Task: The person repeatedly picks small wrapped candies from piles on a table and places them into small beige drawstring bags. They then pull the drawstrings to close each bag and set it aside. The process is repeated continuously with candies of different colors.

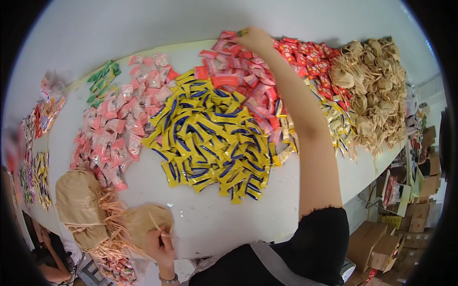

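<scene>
My left hand [160, 246] grips a tan drawstring pouch [143, 223] at the near left of the table, beside a stack of similar flat pouches [78, 200] with loose cords. My right hand [256, 40] is stretched to the far side, over red and pink candy packets [225, 80]. A small green and yellow wrapper [242, 33] shows at its fingertips. Between the hands lies a big pile of yellow and blue wrapped sweets [214, 139]. Pale pink packets [120, 125] spread left of this pile, with green packets [103, 80] behind them.
Filled tan pouches [375, 89] are heaped at the right end, next to red packets [307, 53] and cream-coloured wrapped sweets [336, 125]. Cardboard boxes [368, 243] stand on the floor at right. Another person's arm [53, 261] shows at lower left. A wall [161, 21] borders the table's far side.
</scene>
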A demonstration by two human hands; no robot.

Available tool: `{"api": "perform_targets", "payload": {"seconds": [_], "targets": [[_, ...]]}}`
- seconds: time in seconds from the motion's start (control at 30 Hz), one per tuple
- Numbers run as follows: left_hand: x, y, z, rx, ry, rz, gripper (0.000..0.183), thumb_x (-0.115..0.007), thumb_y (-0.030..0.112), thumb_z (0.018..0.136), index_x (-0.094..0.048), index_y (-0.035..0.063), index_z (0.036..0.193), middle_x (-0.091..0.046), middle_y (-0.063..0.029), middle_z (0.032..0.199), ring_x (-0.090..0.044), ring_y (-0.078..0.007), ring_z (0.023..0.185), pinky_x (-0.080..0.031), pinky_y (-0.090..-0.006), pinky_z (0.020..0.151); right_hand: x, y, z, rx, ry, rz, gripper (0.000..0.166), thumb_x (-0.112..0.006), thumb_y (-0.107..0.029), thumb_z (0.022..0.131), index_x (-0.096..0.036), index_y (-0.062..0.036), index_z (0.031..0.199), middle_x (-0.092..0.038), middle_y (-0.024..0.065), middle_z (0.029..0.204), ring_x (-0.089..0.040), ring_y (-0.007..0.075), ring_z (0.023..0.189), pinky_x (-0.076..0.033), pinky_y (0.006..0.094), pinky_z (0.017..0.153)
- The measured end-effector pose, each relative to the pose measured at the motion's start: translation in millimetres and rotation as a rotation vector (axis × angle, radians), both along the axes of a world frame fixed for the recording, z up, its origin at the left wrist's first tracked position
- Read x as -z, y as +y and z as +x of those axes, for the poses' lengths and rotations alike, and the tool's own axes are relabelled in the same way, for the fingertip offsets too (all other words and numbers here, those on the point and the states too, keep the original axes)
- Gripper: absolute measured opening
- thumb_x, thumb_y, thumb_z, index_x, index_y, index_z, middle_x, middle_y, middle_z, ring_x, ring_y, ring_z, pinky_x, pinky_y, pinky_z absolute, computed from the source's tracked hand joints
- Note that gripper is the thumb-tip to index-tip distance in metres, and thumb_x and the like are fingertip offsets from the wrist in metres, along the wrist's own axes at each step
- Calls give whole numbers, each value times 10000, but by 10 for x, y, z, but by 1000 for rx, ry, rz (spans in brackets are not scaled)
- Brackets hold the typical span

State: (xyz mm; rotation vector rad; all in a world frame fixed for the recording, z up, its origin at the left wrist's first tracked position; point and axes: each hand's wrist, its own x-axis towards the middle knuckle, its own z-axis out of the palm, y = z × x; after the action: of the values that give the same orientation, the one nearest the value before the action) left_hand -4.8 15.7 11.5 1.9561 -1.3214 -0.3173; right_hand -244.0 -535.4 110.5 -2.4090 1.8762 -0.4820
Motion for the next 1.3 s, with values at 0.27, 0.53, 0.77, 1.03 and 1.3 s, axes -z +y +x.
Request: {"api": "perform_targets", "payload": {"seconds": [0.27, 0.53, 0.77, 1.03, 1.3], "targets": [[-14, -83, -108, -33, -39, -45, 111, -541, 19, 777, -621, 3, 852, -559, -110, 734, -542, -249, 656, -428, -327, 596, 156, 14, -2546, 491, 21, -142, 343, -665, -281, 712, -627, -105, 1004, -665, 144, 915, -649, 270, 865, -507, 389, 752], [26, 3, -105, 4, 97, -81, 275, -462, 204, 803, -590, -18, 903, -480, -98, 715, -462, -249, 619, -373, -324, 577, 344, 146, -2575, 336, 151, -82, 353, -641, -280, 721, -596, -176, 1055, -670, 128, 913, -645, 302, 894, -499, 424, 790], [-318, -215, -474, 21, -338, 209, 157, -592, 106, 806, -606, 6, 926, -540, -85, 745, -541, -223, 644, -434, -298, 581, 27, 1251, -2273, -122, 348, 150, 403, -701, -250, 628, -636, -145, 1012, -665, 136, 835, -652, 258, 819, -512, 388, 709], [-534, -21, -218, -138, 738, 130, 109, -618, 96, 855, -627, 25, 938, -599, 2, 721, -542, -59, 619, -427, -200, 517, 247, 1289, -2606, -131, 102, -77, 340, -701, -213, 695, -658, -121, 1020, -663, 143, 871, -645, 262, 806, -506, 380, 705], [-746, 559, -156, 174, 562, 119, 261, -623, 119, 810, -591, 70, 1064, -647, -71, 913, -631, -193, 833, -505, -310, 701, 189, 4029, -999, -480, -516, 769, 185, -702, -104, 694, -605, -95, 851, -588, 34, 833, -607, 157, 577, -512, 299, 542]]}}
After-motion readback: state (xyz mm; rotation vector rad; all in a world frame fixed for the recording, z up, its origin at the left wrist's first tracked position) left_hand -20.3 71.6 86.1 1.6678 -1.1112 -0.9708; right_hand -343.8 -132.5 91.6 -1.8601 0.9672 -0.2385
